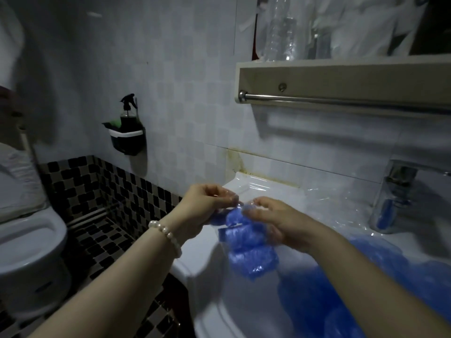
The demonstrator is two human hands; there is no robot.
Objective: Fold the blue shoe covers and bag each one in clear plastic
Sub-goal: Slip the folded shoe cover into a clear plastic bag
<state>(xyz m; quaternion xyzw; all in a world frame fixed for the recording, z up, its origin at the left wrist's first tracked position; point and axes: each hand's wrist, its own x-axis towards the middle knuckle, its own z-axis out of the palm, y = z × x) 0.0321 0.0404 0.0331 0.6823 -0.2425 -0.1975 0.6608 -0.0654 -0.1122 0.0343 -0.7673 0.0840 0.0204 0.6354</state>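
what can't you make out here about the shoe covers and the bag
- Head view: whether the clear bag is sealed; left hand and right hand cover its top edge.
- How the shoe cover inside is folded: crumpled and blurred.
- How many lie in the blue pile in the sink: right forearm and frame edge hide it.

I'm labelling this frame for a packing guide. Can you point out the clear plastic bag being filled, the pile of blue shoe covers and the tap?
clear plastic bag (251,242): head view, on its middle, over the blue cover inside.
pile of blue shoe covers (317,296): head view, on the heap in the basin.
tap (393,196): head view, on its chrome body.
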